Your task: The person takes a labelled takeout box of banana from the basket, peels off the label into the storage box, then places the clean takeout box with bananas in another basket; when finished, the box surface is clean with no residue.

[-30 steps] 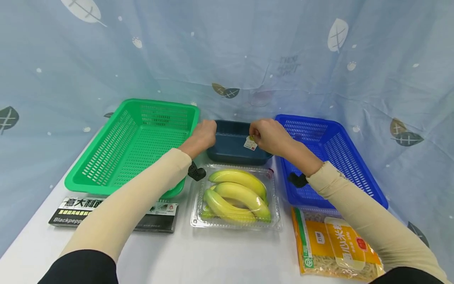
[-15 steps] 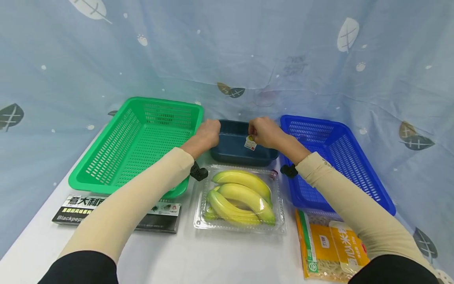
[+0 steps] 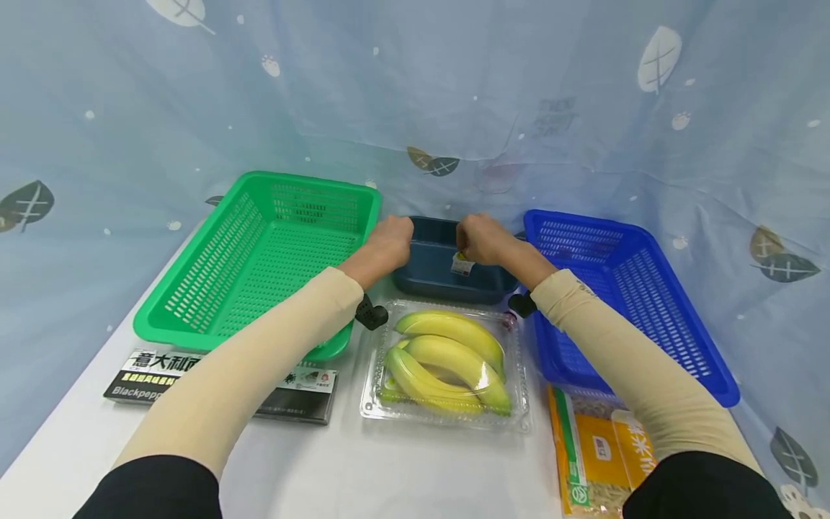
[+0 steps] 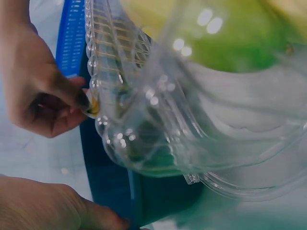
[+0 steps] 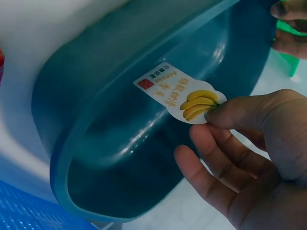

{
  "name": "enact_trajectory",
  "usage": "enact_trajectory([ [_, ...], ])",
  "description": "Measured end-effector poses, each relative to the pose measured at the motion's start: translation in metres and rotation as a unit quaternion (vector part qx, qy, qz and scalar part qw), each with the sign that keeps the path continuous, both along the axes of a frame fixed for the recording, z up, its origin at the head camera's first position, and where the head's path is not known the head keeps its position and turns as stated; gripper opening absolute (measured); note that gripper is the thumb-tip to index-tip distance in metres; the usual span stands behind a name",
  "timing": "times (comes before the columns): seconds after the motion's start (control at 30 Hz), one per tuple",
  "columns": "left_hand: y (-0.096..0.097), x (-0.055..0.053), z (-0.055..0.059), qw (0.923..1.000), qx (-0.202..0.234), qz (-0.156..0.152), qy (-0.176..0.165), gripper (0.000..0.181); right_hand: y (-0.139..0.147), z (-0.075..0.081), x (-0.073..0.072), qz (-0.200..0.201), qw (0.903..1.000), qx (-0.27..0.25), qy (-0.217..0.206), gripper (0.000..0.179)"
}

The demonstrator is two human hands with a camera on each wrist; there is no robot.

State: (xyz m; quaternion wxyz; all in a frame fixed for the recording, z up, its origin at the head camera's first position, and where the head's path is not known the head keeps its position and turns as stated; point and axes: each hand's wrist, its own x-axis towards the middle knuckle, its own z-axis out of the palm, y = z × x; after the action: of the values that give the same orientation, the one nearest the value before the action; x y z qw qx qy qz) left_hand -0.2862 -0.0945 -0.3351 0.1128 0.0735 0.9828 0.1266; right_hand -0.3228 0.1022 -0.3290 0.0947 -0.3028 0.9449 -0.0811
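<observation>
In the head view, my left hand point(image 3: 389, 241) grips the left end of a dark teal plastic bin point(image 3: 447, 290); its fingers point(image 5: 290, 43) show at the rim in the right wrist view. My right hand point(image 3: 486, 239) pinches a small white card point(image 5: 177, 93) by its rounded end, between thumb and fingers. The card carries a picture of bananas and printed writing, and hangs over the bin's hollow. Nearer to me, a clear plastic clamshell box point(image 3: 376, 412) holds several bananas point(image 3: 463, 364). Its transparent corner fills much of the left wrist view.
A green basket point(image 3: 214, 310) stands left of the bin, and a blue basket point(image 3: 655, 303) stands right of it. A black pasta box point(image 3: 298, 405) lies before the green basket, partly under my left arm. An orange noodle bag point(image 3: 593, 454) lies front right. A blue curtain point(image 3: 415, 86) hangs behind.
My right hand has shifted slightly left over the bin, and the card has tilted flatter. My left hand stays at the bin's left end. The whole scene has drifted right in the head view.
</observation>
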Motion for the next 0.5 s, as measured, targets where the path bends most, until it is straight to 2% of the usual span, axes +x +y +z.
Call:
enact_trajectory([
  [0.33,0.000,0.001,-0.001,1.0000,-0.004,-0.003,0.005,0.009,-0.001,-0.009,-0.015,-0.034,0.9989,0.025,-0.020,0.013],
  [0.5,0.001,0.000,-0.002,1.0000,-0.004,-0.003,0.004,0.008,0.002,-0.016,-0.023,-0.054,0.9977,0.041,-0.006,0.014],
])
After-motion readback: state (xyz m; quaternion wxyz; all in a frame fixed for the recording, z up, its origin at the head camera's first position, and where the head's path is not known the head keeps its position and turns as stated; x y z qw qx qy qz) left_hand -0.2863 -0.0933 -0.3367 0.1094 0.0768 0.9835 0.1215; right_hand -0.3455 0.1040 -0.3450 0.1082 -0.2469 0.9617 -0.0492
